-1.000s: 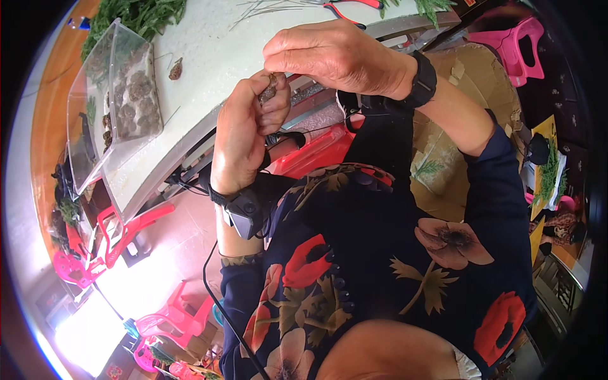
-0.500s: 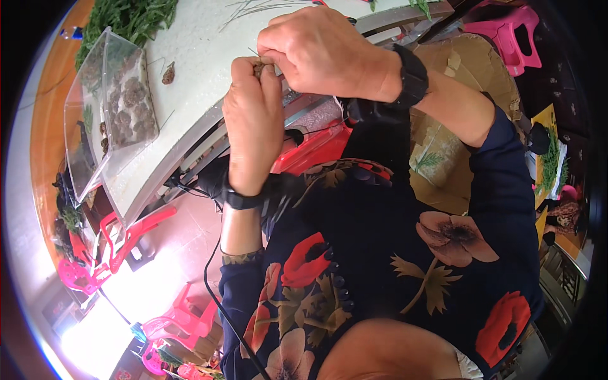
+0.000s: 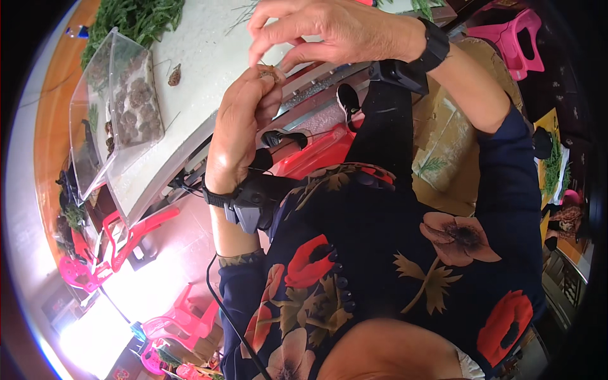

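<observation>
The left hand (image 3: 237, 120) is closed on a pine cone (image 3: 268, 73) near the front edge of the table (image 3: 206, 63). The right hand (image 3: 316, 31) is partly open over it, thumb and forefinger apart, visibly empty. Bare tabletop extends left to a clear box (image 3: 140, 144).

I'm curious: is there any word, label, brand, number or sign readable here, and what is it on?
No text can be read here.
Small brown pine cone in the left hand: no lettering visible.
Black-and-grey wrist device: any marking is too small to read.
Clear plastic box: no lettering visible.
Black shoe with white sole: any marking is too small to read.
</observation>
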